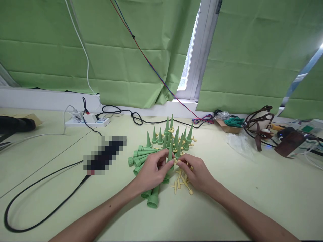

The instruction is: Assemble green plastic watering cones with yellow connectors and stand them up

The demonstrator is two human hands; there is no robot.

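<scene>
My left hand (pixel 155 169) is closed around a green plastic cone spike (pixel 170 155), held point up. Close beside it, my right hand (pixel 196 170) pinches a small pale yellow valve piece (pixel 176 161) against the spike's side; whether the two are joined I cannot tell. Several green spikes (pixel 149 140) stand upright behind my hands, some with yellow pieces (pixel 193 138) sticking out sideways. More green spikes (pixel 152 200) lie on their sides by my left hand. Loose yellow valve pieces (pixel 178 183) are scattered below my right hand.
On the table (pixel 239 201), a black cable (pixel 27 230) loops at left beside a pixelated dark object (pixel 106 154). A white power strip (pixel 88 121) lies at the back. Far right are a cardboard box (pixel 228 127), clear plastic bag (pixel 241 144) and dark brown case (pixel 287 144).
</scene>
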